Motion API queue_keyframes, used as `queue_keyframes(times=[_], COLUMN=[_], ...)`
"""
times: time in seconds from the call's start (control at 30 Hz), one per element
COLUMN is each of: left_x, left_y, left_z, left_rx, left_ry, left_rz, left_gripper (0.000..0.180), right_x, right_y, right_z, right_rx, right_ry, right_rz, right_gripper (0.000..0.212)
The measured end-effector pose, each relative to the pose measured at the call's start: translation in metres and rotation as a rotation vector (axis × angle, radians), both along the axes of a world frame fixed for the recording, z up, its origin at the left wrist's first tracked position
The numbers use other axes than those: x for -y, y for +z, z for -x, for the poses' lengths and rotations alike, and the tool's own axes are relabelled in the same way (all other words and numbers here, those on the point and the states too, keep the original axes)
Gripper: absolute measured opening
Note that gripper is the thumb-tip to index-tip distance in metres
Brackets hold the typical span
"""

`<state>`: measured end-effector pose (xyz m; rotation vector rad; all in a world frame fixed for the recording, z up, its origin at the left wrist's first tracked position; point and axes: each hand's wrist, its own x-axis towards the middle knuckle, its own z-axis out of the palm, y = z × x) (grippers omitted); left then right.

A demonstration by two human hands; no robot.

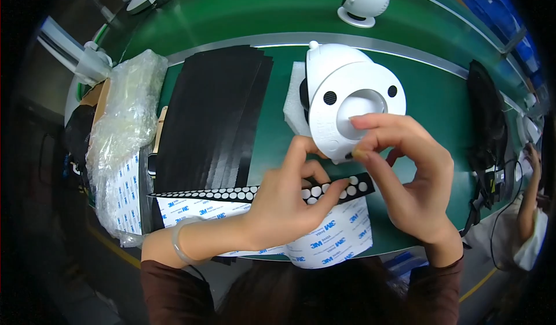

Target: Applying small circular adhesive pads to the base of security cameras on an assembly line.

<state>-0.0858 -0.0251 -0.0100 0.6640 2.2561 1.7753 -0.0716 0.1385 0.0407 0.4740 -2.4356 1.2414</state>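
Observation:
A white camera (336, 59) with a round base lies tipped on the bench, its underside facing me. Two round black pads (330, 98) sit on the base's flat ring. At the ring's lower edge a small dark pad (349, 155) shows, partly covered by fingertips. My right hand (411, 171) pinches it there between thumb and forefinger. In my left hand (292, 203) is a folded strip of round pads (226, 194), black with rows of white dots, gripped under the thumb. The left forefinger reaches up to the camera base. Printed backing paper (330, 238) hangs from the strip.
A stack of black sheets (214, 116) covers the bench's left part, beside a bubble-wrapped bundle (130, 122). White foam (296, 108) lies by the camera. Another white camera (365, 4) stands beyond the metal rail. Black cables and a pouch (489, 122) are at right, near another person's arm (530, 197).

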Motion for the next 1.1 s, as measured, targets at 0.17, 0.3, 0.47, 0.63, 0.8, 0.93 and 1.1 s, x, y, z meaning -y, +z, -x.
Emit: queue_keyframes(times=[0.17,0.3,0.47,0.63,0.8,0.93,1.1], left_x=[0.004,0.002,0.002,0.002,0.001,-0.001,0.002], left_y=[0.006,0.000,-0.001,0.000,-0.002,-0.004,0.001], left_z=[0.001,0.000,0.002,0.001,0.001,0.000,0.000], left_rx=[-0.033,-0.091,-0.144,-0.144,-0.147,-0.122,-0.025], left_ry=[-0.070,-0.015,-0.010,-0.007,0.005,0.001,0.004], left_rz=[0.009,-0.052,-0.070,-0.062,-0.084,-0.105,-0.068], left_gripper=[0.040,0.035,0.034,0.033,0.033,0.033,0.033], right_x=[0.007,0.010,0.012,0.012,0.014,0.012,0.014], right_y=[0.000,-0.001,-0.003,-0.003,-0.004,0.003,0.007], right_z=[0.008,0.008,0.010,0.011,0.011,0.006,0.013], right_rx=[-0.004,-0.023,-0.053,-0.068,-0.069,0.060,0.097], right_ry=[-0.027,-0.040,-0.050,-0.041,-0.045,-0.132,-0.146], right_rz=[-0.009,-0.066,-0.098,-0.106,-0.114,-0.139,-0.029], right_gripper=[0.006,0.008,0.009,0.009,0.009,0.011,0.015])
